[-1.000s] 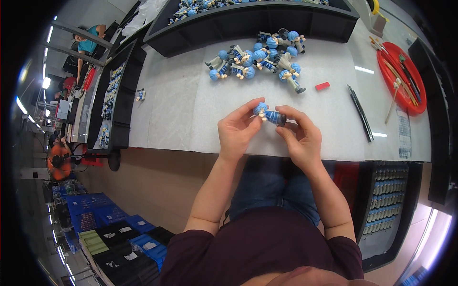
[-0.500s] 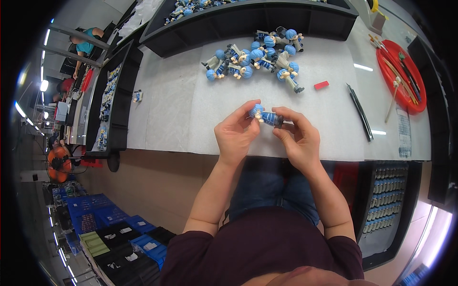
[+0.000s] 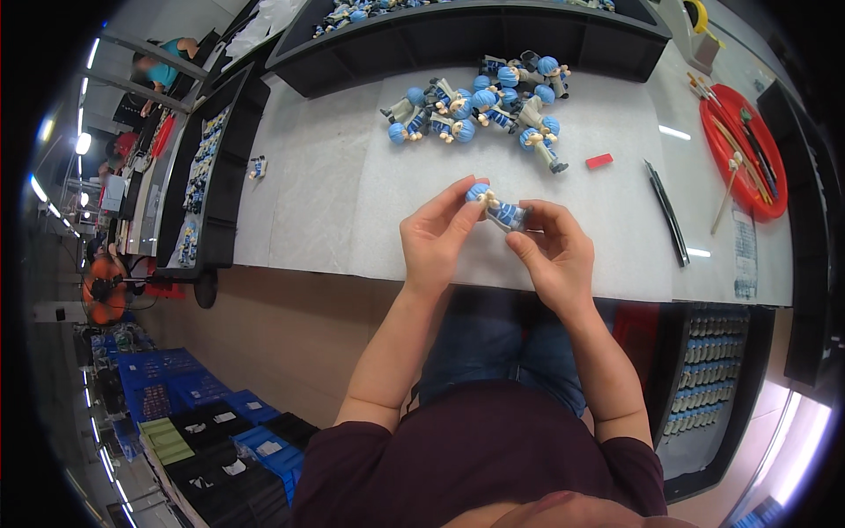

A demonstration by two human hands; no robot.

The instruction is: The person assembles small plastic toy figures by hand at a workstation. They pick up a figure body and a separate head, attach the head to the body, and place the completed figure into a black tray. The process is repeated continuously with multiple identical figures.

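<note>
Between my two hands, just above the near part of the table, is a small blue-haired figurine (image 3: 505, 214) with a blue and white striped body. Thumb and fingers of my left hand (image 3: 434, 236) pinch its head. At the other end, my right hand (image 3: 562, 255) has its fingers and thumb around the legs and feet. The figurine lies nearly sideways, head to the left, feet to the right and a little lower. Farther back on the white table sheet (image 3: 334, 176) lies a loose pile of similar figurines (image 3: 480, 110).
A black bin (image 3: 466, 53) holding more figurines stands at the back; another black bin (image 3: 224, 176) is at left. Right of the pile are a small red block (image 3: 599, 161), a black pen (image 3: 666, 214) and a red tray (image 3: 782, 189) with brushes. Figurines stand in rows in a lower-right tray (image 3: 709, 453).
The figurine has been turned about its length, so its pale side now shows more. Both hands keep hold of it. The whole view has shifted slightly.
</note>
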